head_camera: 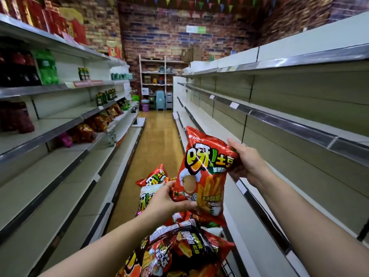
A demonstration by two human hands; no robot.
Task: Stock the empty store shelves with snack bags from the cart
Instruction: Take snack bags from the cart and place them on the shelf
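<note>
Above the cart (225,262) heaped with snack bags, both hands pinch one red snack bag (207,176), left hand (169,202) low, right hand (247,162) high; seat it upright on the bare right shelves (299,124), label outward.

Red snack bag (205,172), frame centre: large "呀!土豆"; lower line begins "香浓酥". Second bag (154,177) behind: same logo, partial. Shelf tags (232,105): illegible.

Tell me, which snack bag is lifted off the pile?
The red fries bag, upright: left hand grips its bottom corner, right hand its upper side. The other bags lie heaped below.
</note>
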